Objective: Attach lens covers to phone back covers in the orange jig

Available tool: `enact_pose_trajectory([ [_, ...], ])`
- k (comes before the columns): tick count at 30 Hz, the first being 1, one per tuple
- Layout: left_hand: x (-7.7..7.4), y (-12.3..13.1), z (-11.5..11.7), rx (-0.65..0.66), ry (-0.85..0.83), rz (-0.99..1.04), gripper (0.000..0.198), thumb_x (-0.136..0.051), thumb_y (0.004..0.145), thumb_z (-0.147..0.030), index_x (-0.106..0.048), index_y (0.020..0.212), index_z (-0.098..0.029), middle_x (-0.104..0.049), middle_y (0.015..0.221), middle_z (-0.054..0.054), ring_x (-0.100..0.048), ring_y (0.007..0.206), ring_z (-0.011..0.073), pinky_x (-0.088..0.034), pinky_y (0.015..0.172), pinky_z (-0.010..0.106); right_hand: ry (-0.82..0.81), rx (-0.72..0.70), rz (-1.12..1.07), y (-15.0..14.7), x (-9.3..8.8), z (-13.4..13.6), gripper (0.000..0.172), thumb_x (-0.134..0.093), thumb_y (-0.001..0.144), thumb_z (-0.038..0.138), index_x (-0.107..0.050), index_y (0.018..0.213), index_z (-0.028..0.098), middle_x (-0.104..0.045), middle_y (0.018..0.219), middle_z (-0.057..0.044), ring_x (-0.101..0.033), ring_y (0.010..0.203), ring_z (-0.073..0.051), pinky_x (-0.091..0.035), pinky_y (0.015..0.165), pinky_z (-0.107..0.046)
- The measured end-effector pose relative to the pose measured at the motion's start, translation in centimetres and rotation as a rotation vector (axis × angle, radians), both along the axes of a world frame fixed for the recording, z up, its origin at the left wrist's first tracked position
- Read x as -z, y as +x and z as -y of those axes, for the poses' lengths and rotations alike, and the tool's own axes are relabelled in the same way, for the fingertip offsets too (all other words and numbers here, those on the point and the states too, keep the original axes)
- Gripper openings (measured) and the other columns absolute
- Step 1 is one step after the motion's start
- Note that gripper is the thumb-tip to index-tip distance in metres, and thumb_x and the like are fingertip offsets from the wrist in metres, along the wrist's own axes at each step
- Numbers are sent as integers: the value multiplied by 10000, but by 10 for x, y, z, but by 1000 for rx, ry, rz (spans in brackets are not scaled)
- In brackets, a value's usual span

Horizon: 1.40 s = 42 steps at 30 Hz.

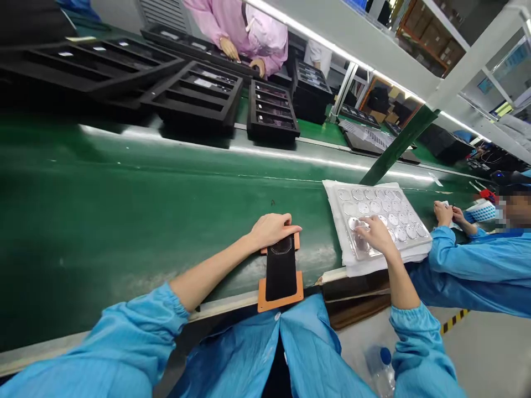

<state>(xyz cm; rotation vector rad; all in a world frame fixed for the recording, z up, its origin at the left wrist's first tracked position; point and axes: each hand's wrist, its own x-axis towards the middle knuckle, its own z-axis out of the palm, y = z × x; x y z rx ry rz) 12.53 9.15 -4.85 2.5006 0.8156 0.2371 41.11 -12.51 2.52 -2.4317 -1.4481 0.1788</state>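
My left hand (274, 230) lies over the far end of a flat black panel (281, 276), its fingers closed around that end. The panel sits in an orange fixture (280, 304) at the bench's front edge, and a rounded outline shows near my fingers. To the right, my right hand (378, 236) reaches over a clear plastic tray (415, 243) with rows of round pockets. Its fingertips are drawn together at a pocket on the tray's left side; what they pinch, if anything, is too small to make out. White sheets (335, 221) lie under the tray.
Black slotted trays (274, 113) line the far side of the green bench (145, 221). A slanted green post (400, 145) rises behind the clear tray. A co-worker in blue (477, 265) sits close on the right; another in pink (249, 33) works opposite.
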Motion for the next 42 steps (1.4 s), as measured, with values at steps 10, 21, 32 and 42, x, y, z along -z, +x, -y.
enact_pose_trajectory([
  [10, 12, -17, -18, 84, -136, 187, 403, -467, 977, -499, -661, 820, -183, -686, 794, 44, -584, 744, 183, -348, 693, 268, 88, -9, -99, -14, -11, -13, 314, -632, 827, 420, -535, 1051, 222, -634, 810, -6, -596, 719, -198, -457, 698, -326],
  [21, 18, -36, -34, 217, -161, 277, 331, -490, 1000, -379, -709, 852, -179, -653, 720, 30, -561, 780, 191, -359, 815, 312, 280, -283, -669, -155, 43, -55, 186, -698, 896, 361, -662, 1015, 223, -749, 986, -61, -717, 890, -193, -594, 793, -325],
  [32, 23, -37, -35, 219, -131, 359, 279, -544, 991, -321, -701, 800, -192, -633, 662, 10, -545, 740, 185, -349, 781, 318, 518, -487, 249, -202, 58, -73, 317, -593, 939, 84, -660, 1216, 221, -766, 957, -62, -672, 764, -171, -556, 709, -311],
  [42, 23, -41, -38, 266, -150, 381, 299, -513, 1007, -355, -717, 854, -200, -698, 754, 24, -571, 780, 191, -352, 782, 318, 513, -584, 59, -200, 63, -74, 301, -675, 925, 149, -656, 1216, 225, -735, 1043, -76, -676, 924, -198, -577, 799, -340],
])
